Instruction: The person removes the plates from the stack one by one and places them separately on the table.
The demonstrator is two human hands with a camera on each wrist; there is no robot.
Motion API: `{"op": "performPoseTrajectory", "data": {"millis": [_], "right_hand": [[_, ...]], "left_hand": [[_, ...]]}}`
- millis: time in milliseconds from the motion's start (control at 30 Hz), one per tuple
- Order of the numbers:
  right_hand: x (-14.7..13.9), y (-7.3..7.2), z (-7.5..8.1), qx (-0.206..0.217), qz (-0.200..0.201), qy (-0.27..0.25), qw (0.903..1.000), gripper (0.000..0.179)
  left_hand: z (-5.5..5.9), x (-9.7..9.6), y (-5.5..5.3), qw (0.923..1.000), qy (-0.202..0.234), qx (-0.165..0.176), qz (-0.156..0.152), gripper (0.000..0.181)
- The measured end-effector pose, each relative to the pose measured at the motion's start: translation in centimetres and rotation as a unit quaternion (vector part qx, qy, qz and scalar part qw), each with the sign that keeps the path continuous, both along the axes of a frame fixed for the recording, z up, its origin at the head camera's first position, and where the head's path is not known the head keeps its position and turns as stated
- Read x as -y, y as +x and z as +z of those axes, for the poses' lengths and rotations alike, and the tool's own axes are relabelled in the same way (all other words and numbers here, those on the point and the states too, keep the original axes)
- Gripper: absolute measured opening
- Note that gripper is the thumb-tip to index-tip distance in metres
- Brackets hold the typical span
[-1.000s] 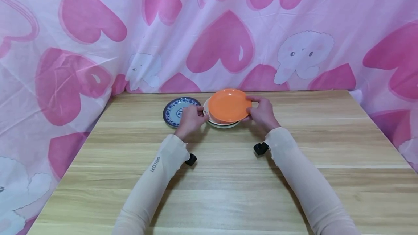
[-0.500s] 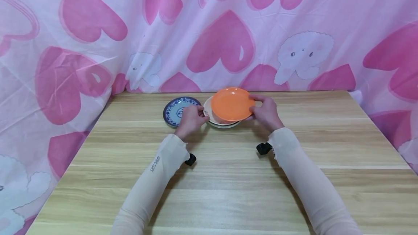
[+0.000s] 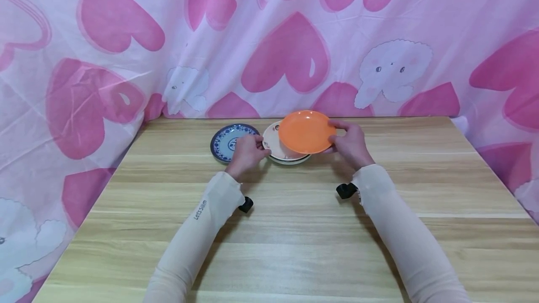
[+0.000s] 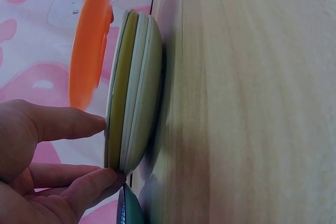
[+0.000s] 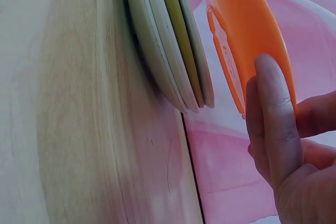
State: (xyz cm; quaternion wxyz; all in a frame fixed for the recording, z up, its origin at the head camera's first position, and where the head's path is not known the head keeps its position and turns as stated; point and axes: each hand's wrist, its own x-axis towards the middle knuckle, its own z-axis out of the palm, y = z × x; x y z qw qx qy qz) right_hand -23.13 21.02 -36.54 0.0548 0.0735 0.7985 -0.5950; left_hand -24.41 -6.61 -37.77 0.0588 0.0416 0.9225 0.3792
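Observation:
My right hand [image 3: 353,145] pinches an orange plate [image 3: 306,132] by its right rim, thumb above and fingers underneath. In the right wrist view this plate [image 5: 252,19] is lifted off a stack of plates, with a gap between them. The stack's top plate [image 3: 273,141] is white with small printed figures, partly covered by the orange one in the head view. My left hand [image 3: 246,154] holds the left edge of the stack, thumb [image 4: 86,123] at the top plate's rim and fingertips lower at the edge. The stack [image 4: 134,87] includes a mustard-yellow plate and paler ones.
A blue-and-white patterned plate [image 3: 221,145] lies on the table left of the stack, partly behind my left hand. The wooden table [image 3: 278,247] ends at the back against a pink heart-print cloth [image 3: 284,55].
My right hand has carried the orange plate up and to the right, uncovering more of the white plate below. My left hand has stayed at the stack's edge.

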Motion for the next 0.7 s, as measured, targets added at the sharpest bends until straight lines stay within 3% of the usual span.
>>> {"op": "performPoseTrajectory", "data": {"millis": [700], "right_hand": [[-1.6,0.5,0.2,0.013,-0.004,0.026,0.9996,0.06]], "left_hand": [[0.0,0.1,0.1,1.0,-0.006,0.005,-0.004,0.05]]}}
